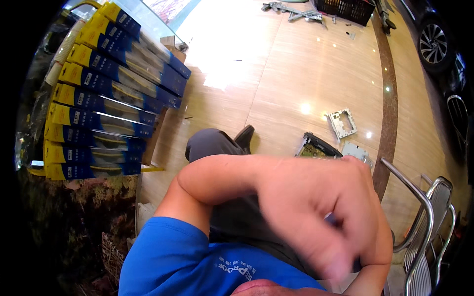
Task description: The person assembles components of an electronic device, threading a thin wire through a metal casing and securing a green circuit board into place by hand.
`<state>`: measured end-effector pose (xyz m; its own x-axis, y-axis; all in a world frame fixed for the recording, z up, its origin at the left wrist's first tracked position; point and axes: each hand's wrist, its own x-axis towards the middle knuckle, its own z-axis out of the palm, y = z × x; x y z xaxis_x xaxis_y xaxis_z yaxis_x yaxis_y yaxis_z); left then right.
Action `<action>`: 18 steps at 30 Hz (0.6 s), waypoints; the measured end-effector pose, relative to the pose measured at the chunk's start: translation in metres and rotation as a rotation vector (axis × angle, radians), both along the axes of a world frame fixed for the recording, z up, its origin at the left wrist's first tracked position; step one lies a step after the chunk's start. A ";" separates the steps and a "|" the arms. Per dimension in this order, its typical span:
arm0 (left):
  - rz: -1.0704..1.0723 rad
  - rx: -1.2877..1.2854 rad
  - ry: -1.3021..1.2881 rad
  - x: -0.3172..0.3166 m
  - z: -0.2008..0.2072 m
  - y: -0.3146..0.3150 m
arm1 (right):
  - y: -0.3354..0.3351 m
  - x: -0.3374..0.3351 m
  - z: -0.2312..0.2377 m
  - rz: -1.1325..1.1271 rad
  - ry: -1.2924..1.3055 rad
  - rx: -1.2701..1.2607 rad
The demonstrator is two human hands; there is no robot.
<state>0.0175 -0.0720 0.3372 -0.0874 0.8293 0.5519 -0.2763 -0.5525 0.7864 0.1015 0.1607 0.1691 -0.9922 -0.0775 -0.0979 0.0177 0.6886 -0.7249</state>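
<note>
My left hand reaches across in front of my body, close to the camera and blurred by motion. Its fingers curl inward, and whatever they grip, if anything, is hidden. Behind it, my right hand is mostly covered, with its forearm rising from the lower right. The two hands overlap, and I cannot make out the right fingers. On the floor just beyond them lies a black-edged unit with a green circuit board. Beside it are a flat silver metal plate and a pale rectangular frame with an open middle.
At left stands a rack of blue and yellow packages. A metal-framed chair is at right, below a parked car's wheel. Metal mechanism parts and a black plastic crate sit at the far end of the tiled floor.
</note>
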 end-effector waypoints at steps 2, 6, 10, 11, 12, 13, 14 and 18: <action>0.217 -0.244 0.159 -0.010 -0.013 0.007 | 0.001 0.002 0.000 0.000 0.064 -0.014; 0.737 -1.081 1.231 -0.066 -0.093 0.013 | 0.002 -0.002 0.006 0.017 0.102 -0.014; 0.412 -1.469 1.465 -0.091 -0.180 -0.035 | 0.000 -0.001 0.024 0.017 0.138 -0.010; 0.316 -1.536 1.536 -0.091 -0.197 -0.043 | 0.002 0.000 0.028 0.014 0.153 -0.015; 0.297 -1.577 1.522 -0.088 -0.210 -0.047 | 0.004 0.002 0.031 0.016 0.172 -0.014; 0.277 -1.621 1.507 -0.084 -0.222 -0.049 | 0.005 0.005 0.033 0.003 0.182 -0.012; 0.230 -1.638 1.524 -0.081 -0.234 -0.046 | 0.007 0.007 0.035 0.001 0.186 -0.007; 0.266 -1.623 1.431 -0.075 -0.246 -0.033 | 0.011 0.010 0.038 0.002 0.236 -0.007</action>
<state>-0.0570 -0.1046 0.0914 -0.5280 0.5519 -0.6455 0.7083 0.7055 0.0238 0.1118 0.1715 0.2066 -0.9873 -0.0791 0.1375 -0.1541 0.6837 -0.7133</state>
